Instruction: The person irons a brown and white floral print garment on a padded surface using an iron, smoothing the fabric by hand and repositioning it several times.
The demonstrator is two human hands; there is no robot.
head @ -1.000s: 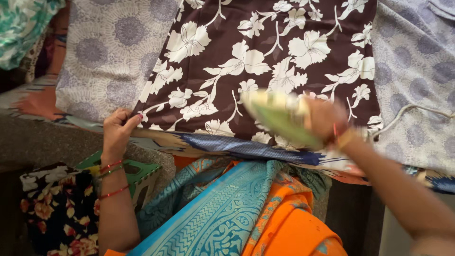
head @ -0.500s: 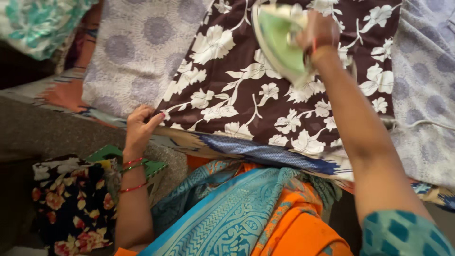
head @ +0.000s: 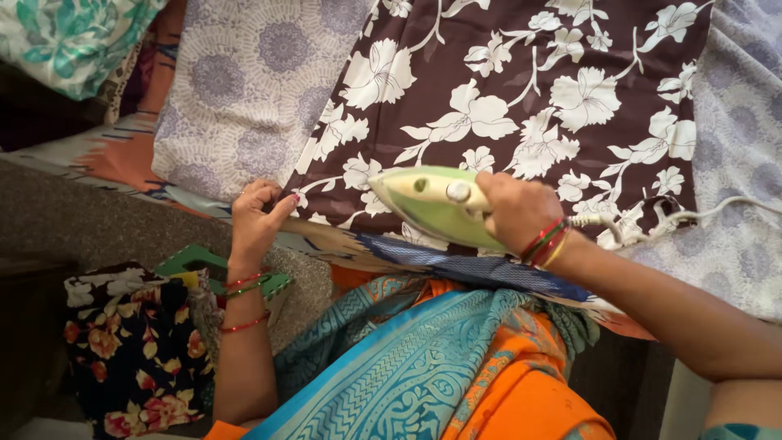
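A: What lies nearest the camera?

B: The person's own teal and orange draped garment (head: 423, 375). Just beyond it, a dark blue patterned strip (head: 481, 269) runs along the near edge of the ironing surface. Low on the left lies a black flowered cloth (head: 122, 342), with a green plastic piece (head: 191, 261) showing above it.

A: And the hands?

B: The left hand (head: 257, 220), bangles on its wrist, has its fingers curled, pinching the near edge of the brown cloth with white flowers (head: 521, 106). The right hand (head: 517, 212) is wrapped around the handle of the pale green iron (head: 432, 200), which sits on the near part of that brown cloth, nose pointing left toward the left hand.

A: What differs from half a second ago?

B: The iron was then far up the cloth, tipped so its underside showed; now it has come back down close to the body and lies flat. The left hand has kept its hold on the edge.

A: Further out?

B: A white cord (head: 692, 216) trails right from the iron. A grey cloth with round lilac motifs (head: 236, 106) lies left of the brown one, and a teal-printed cloth (head: 65, 41) fills the far left corner.
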